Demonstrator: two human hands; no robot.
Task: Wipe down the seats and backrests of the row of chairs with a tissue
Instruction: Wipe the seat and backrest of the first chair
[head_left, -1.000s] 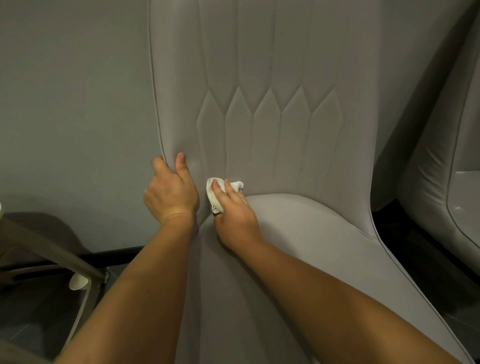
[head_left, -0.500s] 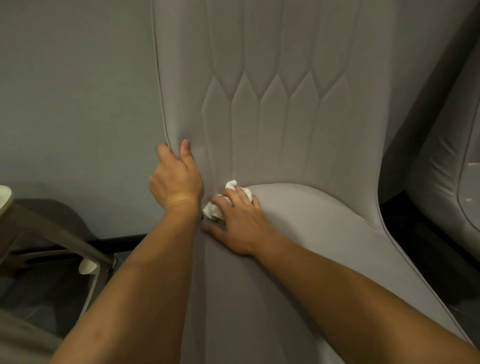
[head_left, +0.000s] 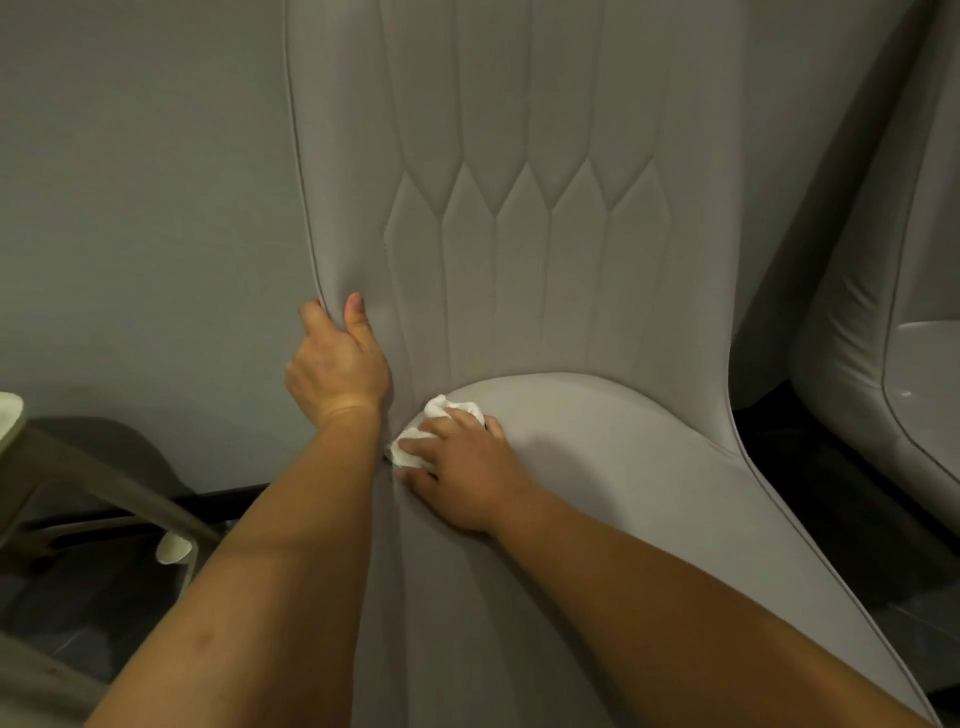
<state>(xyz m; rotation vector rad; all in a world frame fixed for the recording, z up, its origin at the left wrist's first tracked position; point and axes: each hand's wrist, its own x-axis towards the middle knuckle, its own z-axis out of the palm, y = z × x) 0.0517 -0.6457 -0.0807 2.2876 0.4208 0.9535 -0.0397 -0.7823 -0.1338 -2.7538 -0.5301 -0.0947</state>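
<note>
A grey upholstered chair fills the view, with a stitched backrest (head_left: 524, 208) and a smooth seat (head_left: 613, 467). My left hand (head_left: 337, 369) grips the left edge of the backrest, thumb on the front, fingers wrapped behind. My right hand (head_left: 462, 473) presses a crumpled white tissue (head_left: 415, 447) onto the rear left corner of the seat, just below the seam with the backrest. Most of the tissue is hidden under my fingers.
A second grey chair (head_left: 883, 332) stands close on the right, a dark gap between them. A grey wall (head_left: 140, 208) lies behind. At the lower left is a beige frame (head_left: 104, 483) of other furniture over dark floor.
My right hand has slid the tissue down from the foot of the backrest onto the seat's rear left corner. My left hand has kept its hold on the backrest edge.
</note>
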